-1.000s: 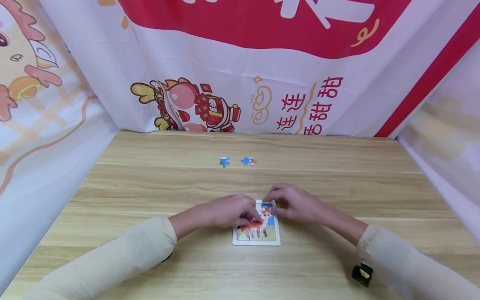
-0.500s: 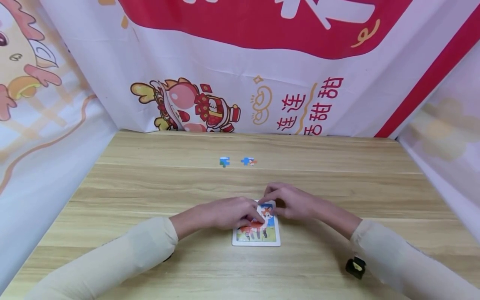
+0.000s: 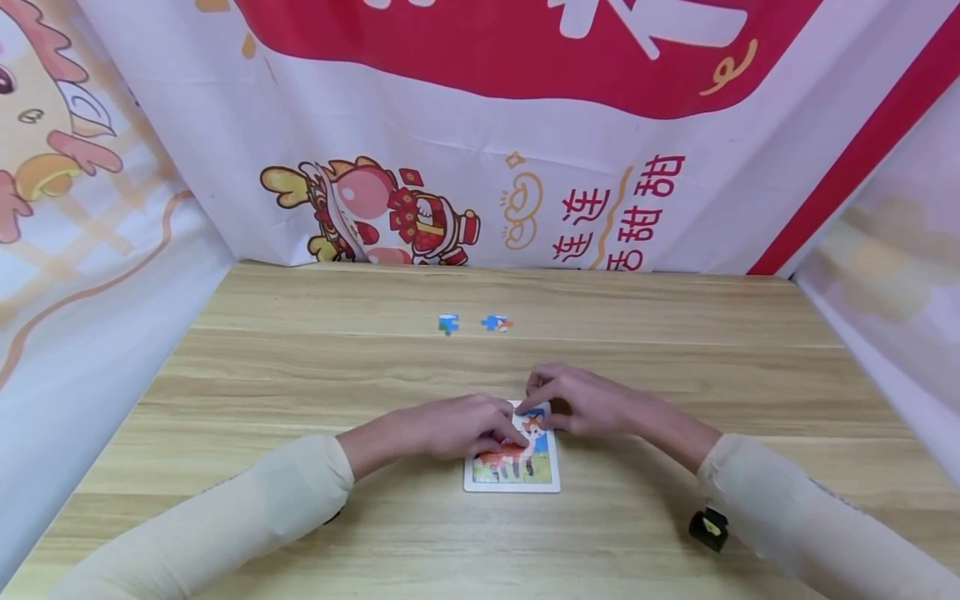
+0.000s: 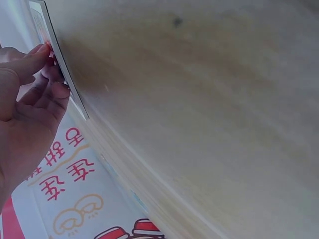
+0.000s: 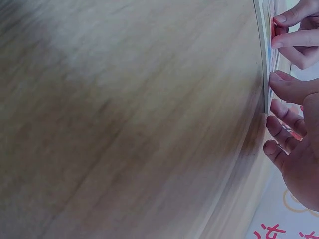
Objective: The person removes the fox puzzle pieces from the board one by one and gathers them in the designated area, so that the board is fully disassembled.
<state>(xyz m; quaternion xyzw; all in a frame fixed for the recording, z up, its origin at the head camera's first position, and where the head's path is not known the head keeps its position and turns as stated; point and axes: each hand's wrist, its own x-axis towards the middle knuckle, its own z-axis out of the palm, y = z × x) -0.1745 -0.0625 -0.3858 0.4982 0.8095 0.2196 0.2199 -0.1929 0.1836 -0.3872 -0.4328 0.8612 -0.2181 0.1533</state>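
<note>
In the head view, a white-framed jigsaw puzzle [image 3: 512,487] with a deer picture lies on the table. My left hand [image 3: 467,427] reaches over its left side, thumb and fingertips pinching at a red puzzle piece [image 5: 273,29] in the deer's body. From the right, my right hand [image 3: 588,402] spans the deer-head piece [image 3: 533,426], thumb at its right edge and index finger at its upper left. Its other fingers hang over the frame's top edge in the right wrist view. Much of the puzzle's upper left is hidden beneath the left hand.
Two loose puzzle pieces lie farther back, a blue and green one [image 3: 448,323] and a blue and orange one [image 3: 497,322]. The wooden table [image 3: 315,333] meets a printed white and red cloth [image 3: 517,125] at its rear edge. Cloth also hangs at both sides.
Over the last second my right hand has shifted slightly left, its index finger coming farther over the puzzle's top. My left fingertips have slid a little right. The loose pieces stay put.
</note>
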